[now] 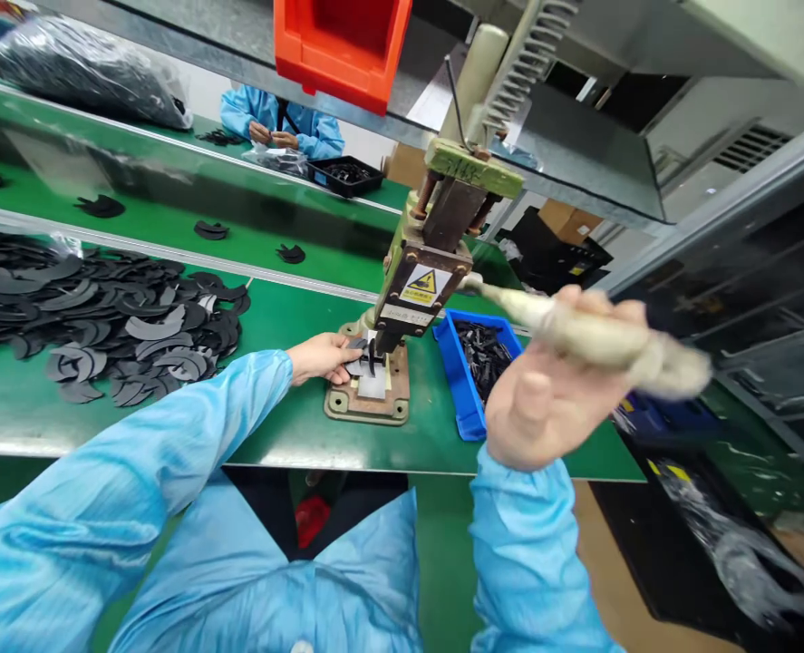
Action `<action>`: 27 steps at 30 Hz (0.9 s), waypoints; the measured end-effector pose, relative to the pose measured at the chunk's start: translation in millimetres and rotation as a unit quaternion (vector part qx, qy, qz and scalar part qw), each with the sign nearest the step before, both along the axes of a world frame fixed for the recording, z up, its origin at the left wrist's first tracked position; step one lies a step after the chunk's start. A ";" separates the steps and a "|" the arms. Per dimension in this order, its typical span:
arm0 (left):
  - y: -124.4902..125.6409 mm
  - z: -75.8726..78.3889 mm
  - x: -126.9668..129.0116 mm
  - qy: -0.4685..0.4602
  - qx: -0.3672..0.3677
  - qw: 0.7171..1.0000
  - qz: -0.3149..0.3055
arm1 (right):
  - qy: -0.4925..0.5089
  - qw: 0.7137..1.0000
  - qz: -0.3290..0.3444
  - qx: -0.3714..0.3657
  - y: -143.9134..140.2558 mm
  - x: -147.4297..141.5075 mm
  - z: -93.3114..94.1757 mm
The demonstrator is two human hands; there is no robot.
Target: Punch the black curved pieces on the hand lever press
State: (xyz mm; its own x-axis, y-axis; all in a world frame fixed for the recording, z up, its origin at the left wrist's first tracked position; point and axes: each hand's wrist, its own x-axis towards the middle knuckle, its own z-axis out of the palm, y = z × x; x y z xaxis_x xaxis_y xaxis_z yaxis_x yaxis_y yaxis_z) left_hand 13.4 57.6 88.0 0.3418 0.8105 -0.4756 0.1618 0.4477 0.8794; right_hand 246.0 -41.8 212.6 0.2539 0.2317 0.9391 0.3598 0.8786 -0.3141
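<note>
My left hand (324, 357) pinches a dark curved plastic piece (355, 345) at the base of a hand press. Its far end sits under the press ram (389, 337), partly hidden by my fingers and the tooling. The press base (337, 404) stands on the green bench, with a pale metal plate (372, 382) on it. Over to the right, my right hand (537, 399) is on the press lever (598, 341), which is wrapped in pale material and sticks out sideways. Fingers bend around the lever; hand and lever end are slightly blurred.
Left of the press lies a big heap of black curved pieces (150, 336). A blue bin (468, 399) of small black parts stands close on the right. An orange bin (340, 45) hangs over the shelf edge. Beyond the conveyor (252, 258), a co-worker's hands (272, 136) handle something small.
</note>
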 end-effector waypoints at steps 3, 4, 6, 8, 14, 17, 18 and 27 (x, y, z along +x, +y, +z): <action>-17.2 -0.1 -8.6 -0.042 0.027 0.999 0.010 | 0.020 0.992 0.007 -0.124 6.8 14.9 -9.3; -25.2 0.9 -12.3 -0.055 0.037 0.998 0.005 | 0.023 0.984 0.003 -0.178 5.6 18.0 -22.2; -44.2 4.3 -18.9 -0.078 0.059 0.995 -0.015 | 0.003 0.946 0.035 -0.323 -2.0 17.0 -57.8; -65.5 9.3 -23.0 -0.094 0.080 0.992 -0.041 | -0.035 0.905 0.094 -0.413 -15.1 4.8 -96.5; -112.8 20.8 -20.4 -0.114 0.102 0.985 -0.077 | -0.044 0.859 0.160 -0.484 -49.7 -51.3 -161.1; -121.4 19.4 -17.0 -0.111 0.093 0.987 -0.068 | -0.019 0.871 0.140 -0.471 -56.0 -60.0 -168.5; -122.8 18.6 -16.1 -0.112 0.087 0.988 -0.068 | -0.014 0.875 0.134 -0.465 -57.9 -60.4 -169.6; -123.1 14.3 -16.8 -0.176 -0.016 0.979 -0.098 | -0.038 0.885 0.097 -0.453 -76.0 -66.5 -175.8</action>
State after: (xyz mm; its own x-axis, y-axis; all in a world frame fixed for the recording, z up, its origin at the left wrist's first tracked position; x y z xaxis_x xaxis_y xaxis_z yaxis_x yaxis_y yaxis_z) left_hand -3.4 -65.5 102.3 0.6367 0.6994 -0.3246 -0.0639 0.4674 0.8818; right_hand 179.5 -117.7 36.8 0.0720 0.9311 0.3577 0.2802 0.3253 -0.9032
